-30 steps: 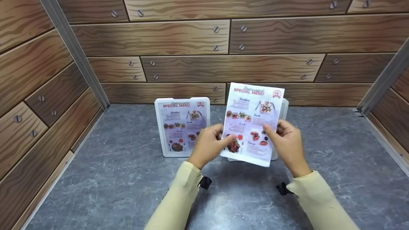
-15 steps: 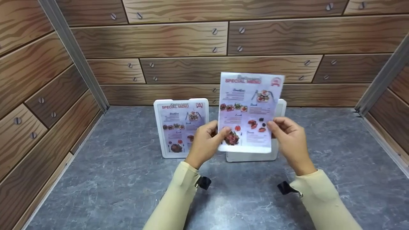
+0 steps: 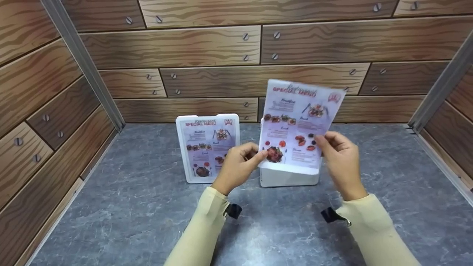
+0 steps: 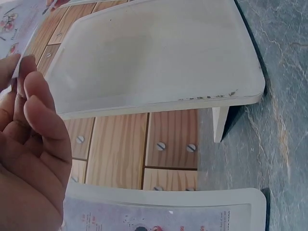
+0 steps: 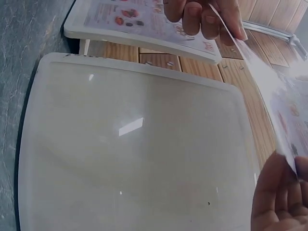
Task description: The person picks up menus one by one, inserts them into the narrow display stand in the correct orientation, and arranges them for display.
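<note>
A printed menu sheet point(image 3: 295, 125) is held up in front of a white menu stand point(image 3: 288, 179), covering most of it in the head view. My left hand point(image 3: 239, 164) pinches the sheet's lower left edge between thumb and fingers. On the opposite edge, my right hand point(image 3: 340, 162) pinches it the same way. The sheet leans to the right at its top. Seen from the right wrist, the stand's white face point(image 5: 130, 144) bears no print. Beside it on the left stands a second menu stand point(image 3: 181, 147) with a like menu point(image 3: 201, 147) in its frame.
Both stands rest upright on a grey marbled table point(image 3: 140, 214). Wood-patterned panels point(image 3: 207, 48) close off the back and sides, with metal strips at the corners. The left forearm is close to the left-hand stand's lower right corner.
The sheet has risen away from the table, straightened, then swung right and tilted at its top. More of the blank stand's lower part shows below it. Both hands keep their pinch.
</note>
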A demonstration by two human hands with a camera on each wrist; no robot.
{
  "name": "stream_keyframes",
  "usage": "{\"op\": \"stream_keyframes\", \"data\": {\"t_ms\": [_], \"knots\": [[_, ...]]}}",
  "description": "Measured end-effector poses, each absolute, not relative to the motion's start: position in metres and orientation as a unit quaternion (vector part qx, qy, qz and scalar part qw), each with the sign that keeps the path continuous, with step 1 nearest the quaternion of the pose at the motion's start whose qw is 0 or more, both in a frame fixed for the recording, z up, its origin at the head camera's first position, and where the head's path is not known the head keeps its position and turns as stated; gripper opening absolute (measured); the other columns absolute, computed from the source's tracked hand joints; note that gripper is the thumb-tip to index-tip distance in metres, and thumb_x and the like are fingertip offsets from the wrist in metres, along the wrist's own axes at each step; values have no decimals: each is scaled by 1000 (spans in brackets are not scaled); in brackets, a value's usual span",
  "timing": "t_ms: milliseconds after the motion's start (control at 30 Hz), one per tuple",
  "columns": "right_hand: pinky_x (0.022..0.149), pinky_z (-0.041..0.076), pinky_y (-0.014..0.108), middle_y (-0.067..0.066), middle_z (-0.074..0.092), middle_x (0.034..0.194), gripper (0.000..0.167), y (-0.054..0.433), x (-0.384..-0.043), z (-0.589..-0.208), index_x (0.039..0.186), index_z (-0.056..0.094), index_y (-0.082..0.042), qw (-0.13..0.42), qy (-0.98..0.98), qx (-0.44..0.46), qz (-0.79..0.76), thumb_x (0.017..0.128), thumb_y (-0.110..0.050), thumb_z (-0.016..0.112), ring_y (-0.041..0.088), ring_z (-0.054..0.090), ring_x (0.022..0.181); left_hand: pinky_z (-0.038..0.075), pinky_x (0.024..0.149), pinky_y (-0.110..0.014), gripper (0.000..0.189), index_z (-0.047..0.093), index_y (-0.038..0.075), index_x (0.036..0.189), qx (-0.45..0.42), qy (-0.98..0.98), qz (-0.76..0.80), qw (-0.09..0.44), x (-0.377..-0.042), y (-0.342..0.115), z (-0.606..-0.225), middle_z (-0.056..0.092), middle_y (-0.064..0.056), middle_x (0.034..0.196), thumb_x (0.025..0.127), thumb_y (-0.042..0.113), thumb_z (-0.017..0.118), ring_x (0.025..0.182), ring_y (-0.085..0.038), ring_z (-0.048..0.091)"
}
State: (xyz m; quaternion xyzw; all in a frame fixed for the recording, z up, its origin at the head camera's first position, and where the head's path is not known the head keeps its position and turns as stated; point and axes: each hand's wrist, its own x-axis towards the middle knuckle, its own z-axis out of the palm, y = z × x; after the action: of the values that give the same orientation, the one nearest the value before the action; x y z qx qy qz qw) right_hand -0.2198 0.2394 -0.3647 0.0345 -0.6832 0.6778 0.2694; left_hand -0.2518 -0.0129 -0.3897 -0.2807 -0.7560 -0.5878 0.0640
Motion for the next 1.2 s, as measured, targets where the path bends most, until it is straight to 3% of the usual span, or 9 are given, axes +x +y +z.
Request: {"op": "stream_keyframes", "data": {"t_ms": [267, 433, 733, 967, 1200], "knots": [[60, 53, 20, 2, 71, 79, 17, 243, -221, -359, 101, 71, 7, 299, -651, 7, 698, 100, -10, 68, 10, 64, 67, 51, 67, -25, 11, 73, 11, 97, -303, -776, -554, 13, -251, -14, -387, 70, 5, 83, 94, 22, 77, 73, -10, 61], [60, 54, 21, 4, 72, 80, 16, 244, -221, -361, 102, 71, 6, 311, -633, 9, 709, 100, -9, 68, 11, 66, 66, 52, 71, -26, 13, 74, 15, 92, -311, -797, -517, -20, -250, -13, -388, 69, 7, 83, 95, 28, 77, 76, -9, 62], [60, 53, 20, 6, 70, 78, 8, 251, -225, -362, 97, 73, 4, 372, -556, 24, 743, 98, -2, 68, 11, 63, 66, 48, 63, -23, 13, 73, 12, 89, -297, -796, -527, 14, -253, -15, -389, 65, 7, 77, 98, 22, 73, 69, -7, 57], [62, 55, 22, 5, 72, 81, 9, 244, -224, -364, 100, 73, 5, 335, -585, 48, 737, 98, -2, 68, 12, 65, 68, 55, 77, -29, 24, 74, 12, 115, -281, -770, -571, 55, -251, -13, -387, 71, 3, 97, 101, 29, 69, 85, -11, 64], [65, 54, 22, 4, 74, 84, 13, 237, -221, -366, 101, 71, 10, 302, -633, 66, 710, 99, -1, 67, 11, 66, 71, 51, 68, -27, 20, 72, 11, 105, -276, -787, -551, 36, -246, -13, -383, 71, 5, 86, 97, 29, 75, 78, -10, 63]]}}
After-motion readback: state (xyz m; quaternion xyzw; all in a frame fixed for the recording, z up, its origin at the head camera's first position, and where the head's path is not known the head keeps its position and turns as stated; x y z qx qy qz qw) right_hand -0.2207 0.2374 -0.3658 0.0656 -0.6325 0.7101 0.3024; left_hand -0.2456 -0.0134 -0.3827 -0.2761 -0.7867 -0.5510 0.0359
